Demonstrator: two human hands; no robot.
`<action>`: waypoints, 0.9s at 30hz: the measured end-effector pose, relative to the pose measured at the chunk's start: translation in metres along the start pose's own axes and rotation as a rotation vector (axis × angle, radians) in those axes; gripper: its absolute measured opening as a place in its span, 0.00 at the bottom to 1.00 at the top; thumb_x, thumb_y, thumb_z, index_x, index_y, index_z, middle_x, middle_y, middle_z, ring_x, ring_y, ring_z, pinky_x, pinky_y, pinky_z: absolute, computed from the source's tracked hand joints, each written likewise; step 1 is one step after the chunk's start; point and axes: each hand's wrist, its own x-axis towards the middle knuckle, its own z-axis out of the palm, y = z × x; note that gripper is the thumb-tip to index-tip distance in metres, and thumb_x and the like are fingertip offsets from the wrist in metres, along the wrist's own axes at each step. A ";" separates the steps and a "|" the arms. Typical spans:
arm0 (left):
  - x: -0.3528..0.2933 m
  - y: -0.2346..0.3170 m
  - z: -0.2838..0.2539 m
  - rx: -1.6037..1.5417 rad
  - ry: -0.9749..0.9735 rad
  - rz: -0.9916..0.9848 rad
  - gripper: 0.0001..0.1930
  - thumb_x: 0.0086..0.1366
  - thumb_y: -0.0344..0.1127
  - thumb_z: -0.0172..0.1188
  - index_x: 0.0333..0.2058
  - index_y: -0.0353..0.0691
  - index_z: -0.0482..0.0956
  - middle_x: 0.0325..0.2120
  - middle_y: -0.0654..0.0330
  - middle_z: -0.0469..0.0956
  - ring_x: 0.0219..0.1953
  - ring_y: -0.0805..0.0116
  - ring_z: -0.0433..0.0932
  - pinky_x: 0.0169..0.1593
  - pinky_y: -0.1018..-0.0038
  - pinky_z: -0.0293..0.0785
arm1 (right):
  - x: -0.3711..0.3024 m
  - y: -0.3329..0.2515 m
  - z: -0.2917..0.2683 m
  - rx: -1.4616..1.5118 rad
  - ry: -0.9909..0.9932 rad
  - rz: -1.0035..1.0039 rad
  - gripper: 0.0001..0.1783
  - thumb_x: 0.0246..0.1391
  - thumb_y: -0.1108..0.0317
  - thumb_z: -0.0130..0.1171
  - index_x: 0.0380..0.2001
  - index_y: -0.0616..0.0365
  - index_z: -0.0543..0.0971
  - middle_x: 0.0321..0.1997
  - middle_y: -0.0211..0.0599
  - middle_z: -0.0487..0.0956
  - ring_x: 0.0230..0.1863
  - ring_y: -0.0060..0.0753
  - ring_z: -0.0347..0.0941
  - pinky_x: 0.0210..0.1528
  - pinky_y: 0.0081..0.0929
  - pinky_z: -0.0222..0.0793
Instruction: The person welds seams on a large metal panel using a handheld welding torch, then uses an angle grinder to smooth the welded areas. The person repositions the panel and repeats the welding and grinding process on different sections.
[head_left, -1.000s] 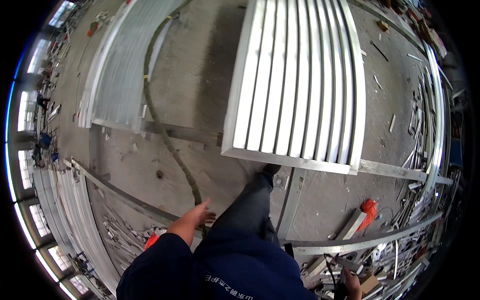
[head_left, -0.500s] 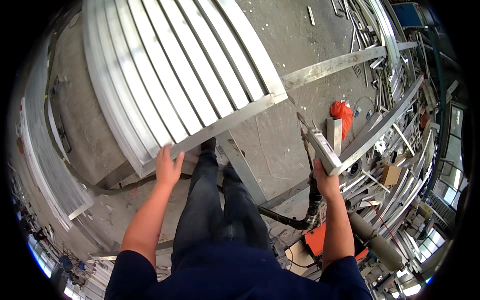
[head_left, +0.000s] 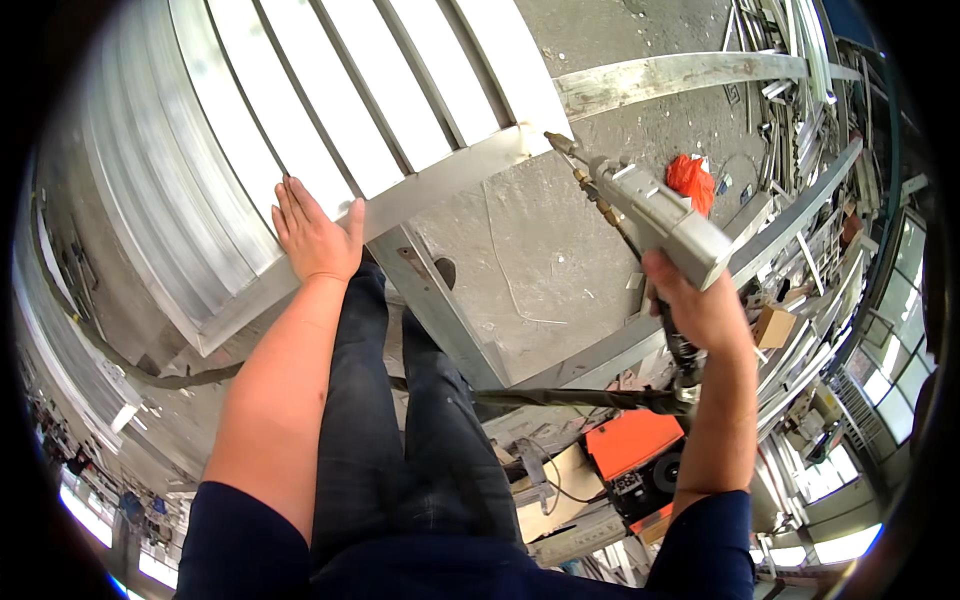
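Note:
A slatted panel of bright metal bars point(head_left: 435, 182) fills the upper left, with a rail across its near end. My left hand point(head_left: 318, 236) lies flat over that rail and the ends of the bars, fingers stretched out. In my right hand point(head_left: 705, 308) is a grey, boxy welding gun point(head_left: 668, 218), gripped by its handle. Its thin nozzle point(head_left: 566, 146) points left to the panel's near right corner; whether it touches cannot be made out. A wire-feed tube runs beneath the gun, and a thick dark cable point(head_left: 580, 398) leads from its handle across my legs.
Metal beams point(head_left: 690, 78) run off to the right from the panel. A red plastic bag point(head_left: 690, 184) lies on the concrete floor. Offcuts and metal bars are heaped along the right, near a cardboard box point(head_left: 773, 327). An orange and black machine point(head_left: 634, 443) stands below my right arm.
The gun has swung up and left, bringing its nozzle to the panel's corner. My left hand has settled flat on the panel's edge. The view has shifted closer to the panel.

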 end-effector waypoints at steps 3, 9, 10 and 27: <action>-0.002 -0.004 -0.001 0.008 0.007 0.000 0.50 0.65 0.65 0.45 0.65 0.19 0.47 0.65 0.35 0.55 0.71 0.44 0.48 0.72 0.53 0.38 | 0.008 0.013 0.021 -0.067 -0.023 -0.026 0.18 0.65 0.61 0.56 0.50 0.62 0.72 0.34 0.26 0.73 0.35 0.22 0.64 0.39 0.23 0.66; -0.001 -0.003 -0.004 0.014 -0.029 -0.023 0.49 0.63 0.62 0.51 0.65 0.21 0.48 0.66 0.37 0.54 0.72 0.48 0.46 0.73 0.57 0.36 | 0.015 0.038 0.045 0.232 -0.040 -0.048 0.16 0.67 0.59 0.52 0.46 0.62 0.72 0.24 0.31 0.73 0.22 0.24 0.70 0.25 0.26 0.69; -0.001 -0.003 -0.004 0.014 -0.033 -0.021 0.49 0.63 0.62 0.51 0.65 0.21 0.48 0.66 0.37 0.54 0.72 0.48 0.46 0.73 0.57 0.35 | 0.015 0.039 0.049 0.245 -0.022 -0.047 0.16 0.67 0.58 0.52 0.45 0.62 0.72 0.23 0.31 0.73 0.20 0.24 0.70 0.23 0.26 0.69; -0.001 -0.005 -0.001 -0.009 0.002 0.012 0.48 0.65 0.62 0.47 0.64 0.19 0.47 0.65 0.32 0.54 0.70 0.41 0.49 0.72 0.52 0.38 | 0.026 0.033 0.062 0.246 -0.011 -0.074 0.19 0.63 0.57 0.58 0.45 0.64 0.74 0.22 0.28 0.71 0.21 0.20 0.68 0.22 0.23 0.67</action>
